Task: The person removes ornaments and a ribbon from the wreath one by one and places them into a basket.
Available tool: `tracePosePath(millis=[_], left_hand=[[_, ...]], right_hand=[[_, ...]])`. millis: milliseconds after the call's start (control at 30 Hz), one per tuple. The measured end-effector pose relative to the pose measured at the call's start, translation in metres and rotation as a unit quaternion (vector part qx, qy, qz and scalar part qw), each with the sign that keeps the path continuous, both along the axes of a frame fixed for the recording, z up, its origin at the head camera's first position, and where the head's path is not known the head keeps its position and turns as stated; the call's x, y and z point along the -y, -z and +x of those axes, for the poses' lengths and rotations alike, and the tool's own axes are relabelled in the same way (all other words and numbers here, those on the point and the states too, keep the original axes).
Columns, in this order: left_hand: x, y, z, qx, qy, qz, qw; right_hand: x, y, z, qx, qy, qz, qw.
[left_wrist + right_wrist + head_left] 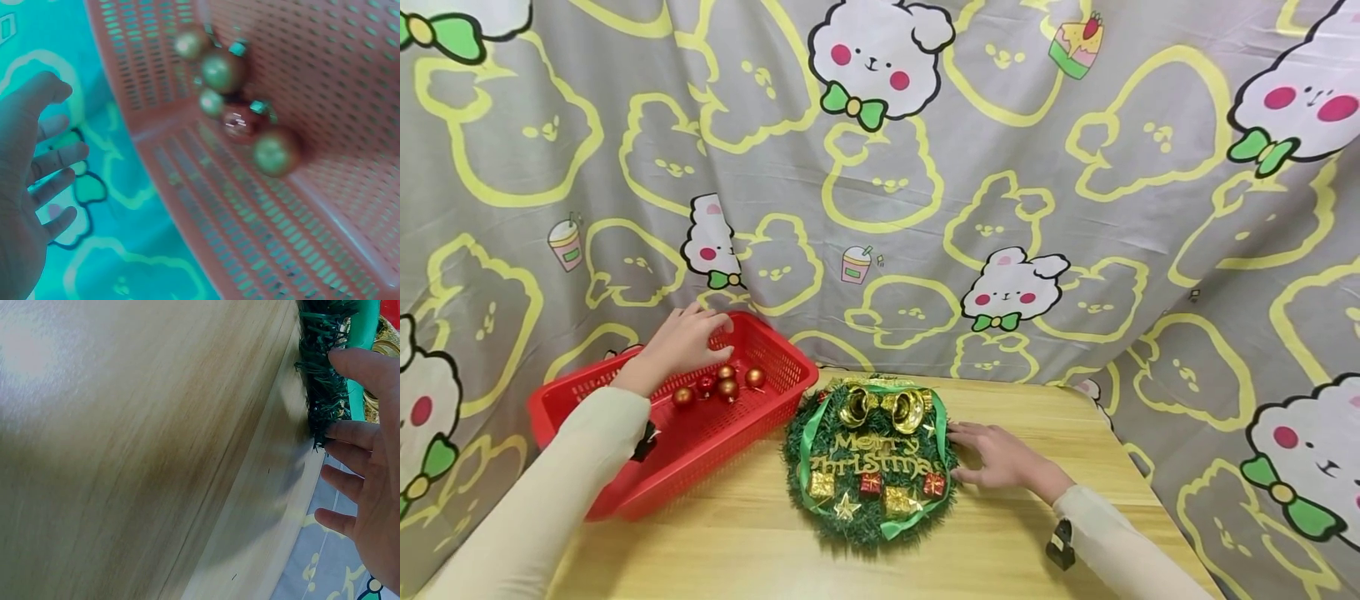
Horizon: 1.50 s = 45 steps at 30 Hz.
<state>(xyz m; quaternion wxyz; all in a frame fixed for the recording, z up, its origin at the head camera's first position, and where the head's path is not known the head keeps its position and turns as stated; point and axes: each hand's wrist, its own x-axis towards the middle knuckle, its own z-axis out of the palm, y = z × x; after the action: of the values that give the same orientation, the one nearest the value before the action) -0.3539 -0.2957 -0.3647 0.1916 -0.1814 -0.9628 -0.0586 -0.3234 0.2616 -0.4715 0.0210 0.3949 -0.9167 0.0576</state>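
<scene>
My left hand point(688, 340) is over the red plastic basket point(625, 487), its fingers loosely bent with nothing between them. Below it in the basket lie several gold ball ornaments point(755, 378) and a shiny red one point(705, 384). The left wrist view shows the hand point(44, 150) apart from the ornaments point(278, 151). My right hand point(1000, 457) touches the right edge of a green tinsel wreath point(797, 417). That wreath carries gold bells point(908, 410), "Merry Christmas" lettering point(876, 458), a green ribbon and small gift boxes point(870, 483). In the right wrist view the fingertips point(340, 356) meet the tinsel.
The wooden table point(715, 542) bears the basket at left and the wreath in the middle. A grey curtain point(895, 233) with cartoon animals hangs behind and along both sides. The basket's raised rim point(808, 367) stands between the ornaments and the wreath.
</scene>
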Motion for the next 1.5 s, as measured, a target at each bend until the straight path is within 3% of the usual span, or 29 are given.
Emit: tracePosePath(millis=[333, 767, 900, 1133, 1300, 1500], left_hand=[[-0.032, -0.024, -0.004, -0.028, 0.040, 0.025, 0.9985], [-0.087, -0.031, -0.016, -0.024, 0.086, 0.051, 0.9947], [-0.106, -0.030, -0.020, -0.021, 0.103, 0.065, 0.9924], [-0.136, -0.025, -0.026, 0.020, 0.117, 0.100, 0.9879], [-0.159, -0.018, -0.029, 0.042, 0.133, 0.094, 0.9857], [-0.188, -0.005, -0.029, 0.102, 0.143, 0.084, 0.9808]], right_hand=[[0.001, 0.000, 0.001, 0.000, -0.002, -0.003, 1.000], [0.000, 0.000, 0.003, 0.002, 0.003, -0.008, 1.000], [0.000, 0.001, 0.002, 0.000, 0.002, -0.009, 1.000], [0.001, 0.000, 0.002, -0.002, 0.002, -0.011, 1.000], [0.002, -0.001, 0.003, -0.003, 0.003, -0.009, 1.000], [0.002, 0.000, 0.004, 0.002, 0.005, -0.010, 1.000]])
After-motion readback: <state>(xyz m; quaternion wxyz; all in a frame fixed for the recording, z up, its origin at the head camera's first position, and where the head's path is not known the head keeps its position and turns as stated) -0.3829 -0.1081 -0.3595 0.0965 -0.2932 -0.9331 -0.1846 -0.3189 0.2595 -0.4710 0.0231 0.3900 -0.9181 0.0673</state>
